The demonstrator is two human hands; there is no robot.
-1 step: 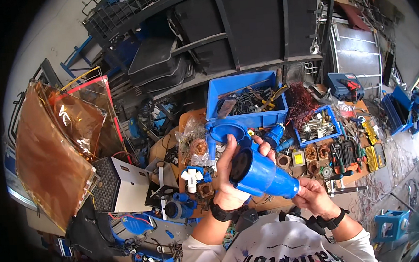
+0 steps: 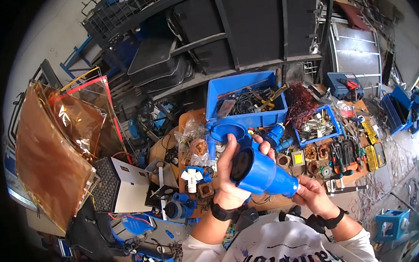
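A blue industrial socket connector [image 2: 260, 173] is held tilted in front of my chest. Its dark open face points to the upper left, and its round hinged lid [image 2: 228, 131] is swung open. My left hand [image 2: 231, 193] wraps round the wide end, thumb along the near side and fingertips showing on the far side. At the narrow tail, my right hand [image 2: 314, 196] pinches the rim between thumb and fingers. Another blue connector [image 2: 274, 135] lies on the bench just beyond, and a blue-grey one [image 2: 178, 208] sits to the left.
Behind my hands stands a blue bin [image 2: 246, 112] of cables and tools. To its right are a small blue tray [image 2: 338, 133] of metal parts, copper-wound rings [image 2: 312, 167], and clamps and pliers [image 2: 347, 153]. White fittings [image 2: 192, 180] and a white box [image 2: 128, 183] are at left.
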